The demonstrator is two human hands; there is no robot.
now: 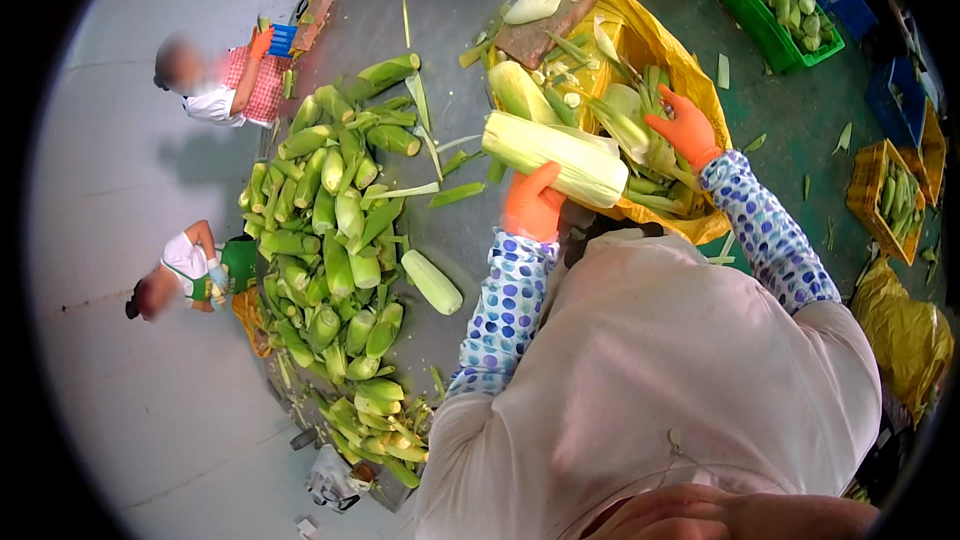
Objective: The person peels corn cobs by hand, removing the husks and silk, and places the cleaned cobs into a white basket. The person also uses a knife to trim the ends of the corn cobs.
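My left hand [534, 202], in an orange glove, grips a partly husked ear of corn [555, 159] from below, pale inner leaves still around it. To its right, my right hand [684, 127], also gloved in orange, is over a yellow woven bag [679, 30] of stripped corn husks [622, 116]. Its thumb and forefinger are apart, with a small greyish thing between them that I cannot make out. Beyond the held ear lies another pale ear [517, 90]. A trimmed ear [432, 283] rests alone on the metal table [442, 240], left of my left sleeve.
Green unhusked corn [330, 240] is heaped along the table's left side. A brown block [547, 22] with a husk on it sits by the bag. Two co-workers [225, 82] stand across the table. Crates, including a green crate [780, 7] of corn, line the floor at right.
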